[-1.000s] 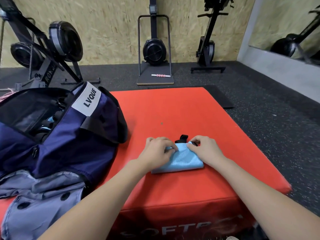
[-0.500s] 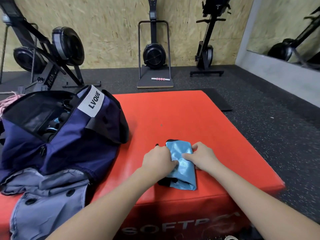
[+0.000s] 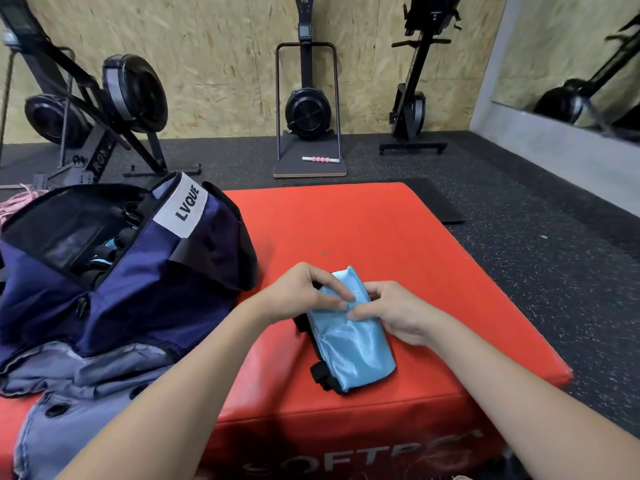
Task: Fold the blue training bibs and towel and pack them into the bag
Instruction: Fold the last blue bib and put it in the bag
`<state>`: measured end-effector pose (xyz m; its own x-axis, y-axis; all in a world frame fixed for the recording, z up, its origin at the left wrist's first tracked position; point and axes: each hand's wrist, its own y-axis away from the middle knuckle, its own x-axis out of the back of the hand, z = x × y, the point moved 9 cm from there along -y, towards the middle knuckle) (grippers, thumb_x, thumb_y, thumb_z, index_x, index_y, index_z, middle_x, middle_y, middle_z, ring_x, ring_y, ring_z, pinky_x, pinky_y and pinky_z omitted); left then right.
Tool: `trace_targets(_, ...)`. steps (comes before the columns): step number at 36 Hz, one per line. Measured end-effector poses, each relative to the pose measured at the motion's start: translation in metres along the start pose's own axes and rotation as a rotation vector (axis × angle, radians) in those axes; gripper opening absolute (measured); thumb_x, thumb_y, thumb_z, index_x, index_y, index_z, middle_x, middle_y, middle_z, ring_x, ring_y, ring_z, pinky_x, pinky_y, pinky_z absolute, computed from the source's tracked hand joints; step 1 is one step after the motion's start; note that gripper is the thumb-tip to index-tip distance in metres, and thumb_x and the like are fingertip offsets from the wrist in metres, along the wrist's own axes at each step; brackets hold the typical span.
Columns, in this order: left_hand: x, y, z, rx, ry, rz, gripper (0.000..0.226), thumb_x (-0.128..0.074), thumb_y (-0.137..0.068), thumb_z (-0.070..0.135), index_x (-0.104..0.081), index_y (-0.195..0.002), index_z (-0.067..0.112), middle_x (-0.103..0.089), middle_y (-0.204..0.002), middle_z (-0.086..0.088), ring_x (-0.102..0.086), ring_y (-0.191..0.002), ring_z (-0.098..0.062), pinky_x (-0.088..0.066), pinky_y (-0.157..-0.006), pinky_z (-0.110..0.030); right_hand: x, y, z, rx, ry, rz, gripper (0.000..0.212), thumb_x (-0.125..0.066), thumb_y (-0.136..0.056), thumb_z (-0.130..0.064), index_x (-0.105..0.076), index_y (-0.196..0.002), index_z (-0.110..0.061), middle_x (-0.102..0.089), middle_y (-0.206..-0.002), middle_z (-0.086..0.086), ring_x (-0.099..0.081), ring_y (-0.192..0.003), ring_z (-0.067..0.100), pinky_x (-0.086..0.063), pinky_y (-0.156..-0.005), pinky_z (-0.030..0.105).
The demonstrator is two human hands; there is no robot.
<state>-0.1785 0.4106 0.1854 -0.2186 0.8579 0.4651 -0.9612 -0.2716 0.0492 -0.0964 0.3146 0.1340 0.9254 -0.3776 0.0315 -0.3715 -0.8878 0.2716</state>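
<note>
Both hands, the left hand [image 3: 301,292] and right hand [image 3: 398,311], pinch a folded blue bib [image 3: 349,337] on the red surface [image 3: 363,220]; an open navy bag [image 3: 131,271] and grey garment [image 3: 69,393] lie left.

Bib [image 3: 349,336]: a second ago it lay crosswise as a flat folded pad; now it runs lengthwise toward the person, black trim showing along its left edge.
Left hand [image 3: 304,292]: fingers shifted onto the bib's upper part.
Right hand [image 3: 398,311]: moved to its right edge, fingertips pinching.
</note>
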Motion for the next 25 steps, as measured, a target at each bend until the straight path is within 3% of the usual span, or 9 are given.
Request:
trace_targets(3, 0.007, 0.005, -0.004, 0.031, -0.033, 0.009, 0.013, -0.082, -0.079, 0.018, -0.081, -0.091, 0.023, -0.075, -0.092, -0.009, -0.064, -0.082, -0.007, -0.053, -0.088, -0.03, -0.005, 0.002, -0.003, -0.017, 0.046, -0.056, 0.032, -0.07, -0.085, 0.003, -0.069, -0.116, -0.005, -0.072, -0.114, 0.018, -0.069, -0.109, 0.031, -0.053, -0.096, 0.038)
trace_targets(6, 0.016, 0.012, -0.008, 0.023, -0.029, 0.091, 0.013, -0.079, -0.082, 0.012, -0.08, -0.093, 0.02, -0.076, -0.093, -0.003, -0.066, -0.087, -0.006, -0.052, -0.087, -0.025, -0.008, 0.004, 0.005, -0.111, 0.158, -0.106, 0.034, -0.076, -0.084, -0.012, -0.069, -0.118, -0.013, -0.073, -0.115, 0.01, -0.07, -0.106, 0.026, -0.047, -0.084, 0.036)
trace_targets(8, 0.026, 0.019, -0.012, 0.024, 0.017, 0.176, 0.013, -0.077, -0.084, 0.01, -0.08, -0.094, 0.018, -0.077, -0.093, 0.005, -0.068, -0.087, -0.003, -0.052, -0.081, -0.018, -0.008, 0.006, 0.011, -0.16, 0.186, -0.137, 0.035, -0.078, -0.084, -0.013, -0.068, -0.118, -0.01, -0.072, -0.116, 0.014, -0.069, -0.098, 0.025, -0.046, -0.078, 0.036)
trace_targets(11, 0.043, 0.032, -0.019, 0.043, 0.111, 0.317, 0.013, -0.076, -0.085, 0.012, -0.08, -0.093, 0.022, -0.076, -0.091, 0.009, -0.068, -0.082, -0.003, -0.05, -0.074, -0.014, -0.005, 0.01, 0.012, -0.173, 0.154, -0.155, 0.032, -0.078, -0.083, -0.012, -0.069, -0.114, -0.007, -0.073, -0.106, 0.014, -0.068, -0.095, 0.024, -0.053, -0.087, 0.042)
trace_targets(13, 0.054, 0.043, -0.022, 0.03, 0.126, 0.398, 0.015, -0.075, -0.086, 0.015, -0.079, -0.094, 0.027, -0.076, -0.095, 0.011, -0.068, -0.085, -0.003, -0.051, -0.077, -0.018, -0.003, 0.01, 0.006, -0.14, 0.113, -0.138, 0.037, -0.081, -0.079, -0.01, -0.069, -0.114, -0.006, -0.073, -0.102, 0.01, -0.069, -0.095, 0.025, -0.055, -0.091, 0.042)
trace_targets(18, 0.066, 0.066, -0.026, 0.013, 0.091, 0.476, 0.026, -0.073, -0.086, 0.019, -0.075, -0.106, 0.035, -0.074, -0.104, 0.009, -0.067, -0.093, -0.003, -0.053, -0.088, -0.024, 0.004, 0.01, -0.015, 0.046, -0.041, 0.06, 0.035, -0.076, -0.081, -0.002, -0.067, -0.115, 0.001, -0.073, -0.102, 0.012, -0.07, -0.089, 0.021, -0.058, -0.074, 0.033)
trace_targets(22, 0.067, 0.084, -0.023, -0.014, 0.011, 0.494, 0.04, -0.074, -0.076, 0.032, -0.069, -0.113, 0.044, -0.068, -0.113, 0.013, -0.064, -0.104, -0.003, -0.051, -0.098, -0.031, 0.002, 0.017, -0.031, 0.184, -0.175, 0.237, 0.028, -0.071, -0.087, -0.001, -0.064, -0.114, -0.003, -0.073, -0.098, 0.01, -0.071, -0.079, 0.02, -0.058, -0.064, 0.031)
trace_targets(25, 0.068, 0.1, -0.018, -0.043, -0.003, 0.538, 0.042, -0.074, -0.073, 0.036, -0.066, -0.11, 0.055, -0.066, -0.112, 0.01, -0.064, -0.102, -0.009, -0.052, -0.096, -0.034, -0.001, 0.022, -0.035, 0.241, -0.136, 0.37, 0.024, -0.071, -0.088, -0.002, -0.055, -0.103, -0.012, -0.069, -0.086, 0.007, -0.067, -0.066, 0.014, -0.054, -0.055, 0.029)
